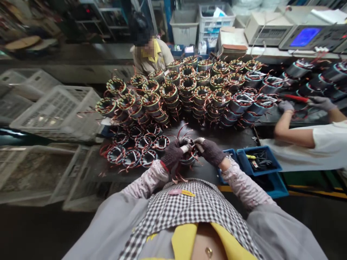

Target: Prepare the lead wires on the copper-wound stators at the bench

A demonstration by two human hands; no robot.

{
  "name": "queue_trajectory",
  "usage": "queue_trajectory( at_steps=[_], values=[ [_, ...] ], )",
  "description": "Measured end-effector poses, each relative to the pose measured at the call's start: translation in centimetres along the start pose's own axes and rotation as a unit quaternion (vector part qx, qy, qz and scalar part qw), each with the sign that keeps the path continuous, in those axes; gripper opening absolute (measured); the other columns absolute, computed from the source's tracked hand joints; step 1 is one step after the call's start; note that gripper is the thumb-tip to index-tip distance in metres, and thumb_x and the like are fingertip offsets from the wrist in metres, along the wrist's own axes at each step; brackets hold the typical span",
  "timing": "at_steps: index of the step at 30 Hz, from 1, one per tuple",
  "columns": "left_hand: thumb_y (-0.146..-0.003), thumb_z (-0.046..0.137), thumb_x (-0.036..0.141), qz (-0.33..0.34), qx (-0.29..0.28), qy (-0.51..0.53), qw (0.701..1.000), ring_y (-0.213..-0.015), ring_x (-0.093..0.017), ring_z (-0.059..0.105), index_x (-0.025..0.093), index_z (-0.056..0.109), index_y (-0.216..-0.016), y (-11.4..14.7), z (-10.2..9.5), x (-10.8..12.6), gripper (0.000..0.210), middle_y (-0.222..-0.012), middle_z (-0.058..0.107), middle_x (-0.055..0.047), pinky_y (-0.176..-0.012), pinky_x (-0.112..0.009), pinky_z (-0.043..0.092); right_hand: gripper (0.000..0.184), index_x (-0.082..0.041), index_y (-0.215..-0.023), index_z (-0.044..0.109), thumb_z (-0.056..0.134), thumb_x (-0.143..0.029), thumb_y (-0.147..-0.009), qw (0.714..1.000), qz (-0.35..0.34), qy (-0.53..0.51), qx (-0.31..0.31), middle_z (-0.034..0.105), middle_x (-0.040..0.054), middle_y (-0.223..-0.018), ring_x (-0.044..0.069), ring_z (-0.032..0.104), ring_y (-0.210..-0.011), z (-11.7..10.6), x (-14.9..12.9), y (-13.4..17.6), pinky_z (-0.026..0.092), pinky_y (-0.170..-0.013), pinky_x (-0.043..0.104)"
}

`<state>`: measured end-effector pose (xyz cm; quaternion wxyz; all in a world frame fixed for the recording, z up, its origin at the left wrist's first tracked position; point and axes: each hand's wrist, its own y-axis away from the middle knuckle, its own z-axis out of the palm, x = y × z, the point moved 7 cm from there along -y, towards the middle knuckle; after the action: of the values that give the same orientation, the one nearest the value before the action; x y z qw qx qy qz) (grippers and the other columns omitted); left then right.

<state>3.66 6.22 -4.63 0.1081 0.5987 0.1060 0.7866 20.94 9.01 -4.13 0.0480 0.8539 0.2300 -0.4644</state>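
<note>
At the middle of the tabletop's (226,134) near edge, a wire-wound core (187,161) stands just in front of the wearer's checkered apron (187,206), placed, it seems, for close work. The gloved left hand (173,153) and right hand (213,151) grasp its upper rim from opposite sides with pinched fingers, probably to steady it; whether they grip leads or winding is too small to tell. At the near right corner, an upper blue bin (267,171) holds a yellow-handled tool (251,157) and dark pieces (261,164), apparently within easy reach; a lower blue bin (282,188) sits beneath. Toward the left edge, loose cores (132,159) stand in rows, open ends up, perhaps to keep leads free. Off that edge lies a slatted crate (58,108). Beyond, stacked cores (169,97) crowd the far edge, probably saving room; at right, a co-worker's gloved hand (322,103) appears to hold a red-handled tool (295,97). Farthest, a white basket (217,26) holds a blue-and-white item (219,13) beside a grey tub (184,32).
</note>
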Motion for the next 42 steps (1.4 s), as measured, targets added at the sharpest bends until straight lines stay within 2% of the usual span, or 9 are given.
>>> queue_trajectory(
  at_steps=[7,11,18,24,30,34,37,39,42],
  values=[
    [-0.059,0.101,0.043,-0.022,-0.046,0.028,0.998,-0.068,-0.017,0.064,0.018,0.076,-0.083,1.2,1.7,1.6,0.043,-0.080,0.075,-0.004,-0.064,-0.031,0.053,0.043,-0.022,-0.131,0.071,0.068,-0.050,-0.099,0.986,0.072,-0.105,0.112,0.078,0.0067,-0.099,0.021,0.072,-0.083,-3.9,-3.3,1.8,0.060,-0.078,0.035],
    [-0.058,0.102,0.047,-0.055,-0.096,0.009,0.994,-0.063,-0.017,0.064,0.019,0.073,-0.084,1.0,2.8,1.8,0.048,-0.076,0.073,-0.003,-0.058,-0.029,0.051,0.033,-0.022,-0.105,0.076,0.077,-0.052,-0.092,0.979,0.075,-0.181,0.059,0.076,0.0038,-0.091,0.020,0.071,-0.081,-3.1,-5.0,1.6,0.059,-0.072,0.031],
    [-0.066,0.100,0.045,-0.062,-0.012,0.076,0.995,-0.073,-0.013,0.065,0.020,0.071,-0.108,0.7,-0.3,0.4,0.057,-0.092,0.072,-0.003,-0.063,-0.026,0.056,0.042,-0.021,-0.113,0.073,0.074,-0.055,-0.089,0.944,0.197,-0.220,0.150,0.072,0.0009,-0.084,0.016,0.067,-0.070,-2.3,3.5,7.4,0.057,-0.067,0.030],
    [-0.069,0.096,0.045,-0.079,0.014,0.017,0.997,-0.058,-0.010,0.062,0.018,0.070,-0.105,0.5,-0.2,-0.3,0.052,-0.085,0.073,-0.003,-0.045,-0.018,0.046,0.029,-0.020,-0.101,0.078,0.063,-0.044,-0.096,0.974,0.178,-0.070,0.123,0.077,0.0082,-0.092,0.023,0.070,-0.090,0.2,5.9,8.7,0.057,-0.089,0.038],
    [-0.070,0.095,0.045,-0.044,0.039,0.016,0.998,-0.057,-0.012,0.066,0.017,0.071,-0.097,0.7,-0.2,-0.5,0.046,-0.084,0.077,-0.004,-0.047,-0.021,0.050,0.030,-0.019,-0.102,0.075,0.063,-0.046,-0.095,0.969,0.197,-0.107,0.105,0.075,0.0067,-0.089,0.021,0.069,-0.083,0.9,7.4,8.1,0.058,-0.081,0.035],
    [-0.071,0.094,0.044,-0.048,0.032,-0.003,0.998,-0.053,-0.012,0.064,0.017,0.073,-0.093,0.8,-0.3,-1.2,0.041,-0.075,0.075,-0.003,-0.048,-0.022,0.050,0.029,-0.019,-0.102,0.070,0.060,-0.045,-0.096,0.951,0.223,-0.212,-0.009,0.070,0.0019,-0.078,0.017,0.065,-0.069,4.0,7.9,6.4,0.056,-0.067,0.030],
    [-0.071,0.095,0.046,-0.044,0.019,-0.005,0.999,-0.054,-0.012,0.063,0.016,0.075,-0.090,0.6,-0.3,-1.2,0.041,-0.076,0.075,-0.003,-0.049,-0.022,0.050,0.024,-0.019,-0.103,0.069,0.057,-0.039,-0.099,0.954,0.224,-0.186,-0.077,0.068,0.0005,-0.074,0.016,0.065,-0.068,5.1,7.7,5.3,0.056,-0.067,0.029],
    [-0.067,0.096,0.048,-0.044,0.015,-0.011,0.999,-0.056,-0.013,0.063,0.016,0.075,-0.091,0.7,-0.3,-0.8,0.045,-0.077,0.076,-0.003,-0.050,-0.023,0.050,0.021,-0.019,-0.103,0.071,0.059,-0.036,-0.099,0.973,0.193,-0.116,-0.054,0.072,0.0037,-0.083,0.019,0.068,-0.078,3.7,6.9,5.0,0.058,-0.076,0.032],
    [-0.060,0.099,0.046,-0.012,0.039,-0.038,0.998,-0.069,-0.018,0.070,0.017,0.077,-0.095,1.0,-0.4,1.0,0.050,-0.086,0.079,-0.005,-0.061,-0.029,0.059,0.030,-0.020,-0.120,0.072,0.065,-0.038,-0.098,0.984,0.145,-0.068,0.079,0.075,0.0092,-0.106,0.023,0.070,-0.097,-0.6,4.2,5.0,0.058,-0.090,0.037]
  ],
)
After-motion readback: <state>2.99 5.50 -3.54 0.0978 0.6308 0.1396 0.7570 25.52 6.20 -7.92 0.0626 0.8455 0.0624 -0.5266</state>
